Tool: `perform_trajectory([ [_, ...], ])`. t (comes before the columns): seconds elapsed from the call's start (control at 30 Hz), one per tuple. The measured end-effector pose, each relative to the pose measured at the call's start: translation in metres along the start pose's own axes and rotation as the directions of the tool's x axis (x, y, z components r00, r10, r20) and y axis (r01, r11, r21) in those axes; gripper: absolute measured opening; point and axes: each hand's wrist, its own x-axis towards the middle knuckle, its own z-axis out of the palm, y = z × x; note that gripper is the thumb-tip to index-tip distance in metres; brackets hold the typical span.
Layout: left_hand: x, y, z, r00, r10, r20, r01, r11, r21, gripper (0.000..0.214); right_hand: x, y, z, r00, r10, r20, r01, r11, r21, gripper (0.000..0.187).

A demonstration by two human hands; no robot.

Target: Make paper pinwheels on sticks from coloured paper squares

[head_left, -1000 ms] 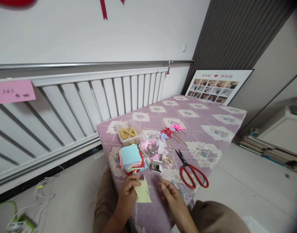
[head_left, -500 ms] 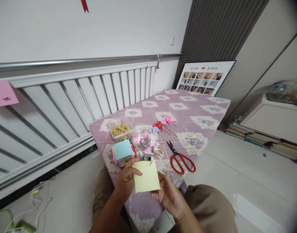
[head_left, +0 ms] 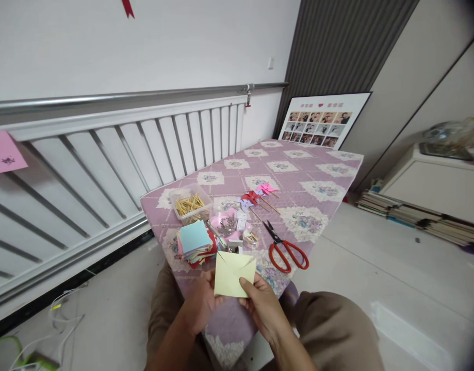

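Observation:
A pale yellow square of paper (head_left: 232, 273), with slits running in from its two upper corners, is held over the near end of the table. My right hand (head_left: 263, 301) pinches its lower right part, thumb on the front and fingers behind. At the left edge, my left hand (head_left: 201, 301) grips the sheet, its fingertips partly hidden behind it. Just beyond the paper lie a stack of coloured paper squares (head_left: 195, 237) and a small open box (head_left: 234, 244). Red-handled scissors (head_left: 287, 252) rest to the right, blades pointing away.
A clear plastic box of short wooden sticks (head_left: 190, 203) stands behind the stack. Beside it are a pink tray of small metal pieces (head_left: 225, 224) and a small round container (head_left: 251, 237). Several paper pinwheels (head_left: 251, 197) lie farther back. A white radiator (head_left: 144, 149) borders the table's left side.
My left hand has moved from the sheet's upper left corner down to its left edge. The paper has turned slightly, and my right thumb now presses on its front.

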Motion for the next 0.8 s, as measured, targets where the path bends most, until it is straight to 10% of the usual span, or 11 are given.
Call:
perform_trajectory([
  [0.2, -0.007, 0.000, 0.002, 0.981, 0.040, 0.188, -0.038, 0.999, -0.015, 0.059, 0.000, 0.004, 0.004, 0.999, -0.021, -0.032, 0.026, 0.985, 0.168, 0.034],
  [0.47, -0.003, -0.040, 0.041, 0.970, 0.210, -0.123, -0.223, 0.969, -0.104, 0.043, -0.008, 0.014, 0.026, 0.999, -0.048, -0.021, 0.052, 0.972, 0.231, 0.034],
  [0.6, 0.007, -0.033, 0.048, 0.946, 0.207, -0.249, -0.254, 0.951, -0.176, 0.044, -0.006, 0.024, 0.025, 0.984, -0.178, -0.011, 0.176, 0.978, -0.111, 0.030],
  [0.8, 0.023, -0.016, 0.037, 0.943, 0.092, -0.320, -0.174, 0.956, -0.236, 0.044, 0.026, -0.003, -0.033, 0.863, -0.504, 0.018, 0.395, 0.654, -0.645, 0.030],
])
